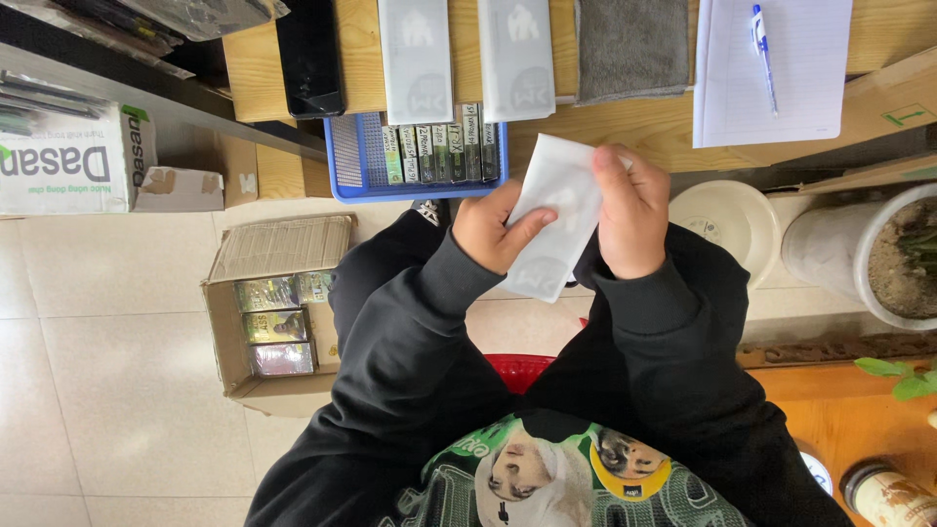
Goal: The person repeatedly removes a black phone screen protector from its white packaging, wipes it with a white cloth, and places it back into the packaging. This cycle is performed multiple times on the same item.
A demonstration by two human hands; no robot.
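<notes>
Head view. Both hands meet on a thin white packet (556, 210), held in the air between the person's lap and the edge of the wooden table (625, 132). Left hand (493, 229) pinches the packet's left edge, thumb lying across its face. Right hand (632, 215) is closed over the right edge, fingers curled on top. The packet sits tilted, its lower corner hanging free.

A blue basket (356, 161) with a row of slim boxes (439, 151) stands on the table edge just left of the hands. An open cardboard box (273, 317) rests on the floor tiles below.

Risks, judged: the grip is on the edges only, so a slack pinch could let the packet slide to the floor. A hard pull from either hand could crease or tear it. A swung left elbow could nudge the basket, which overhangs the table edge.
</notes>
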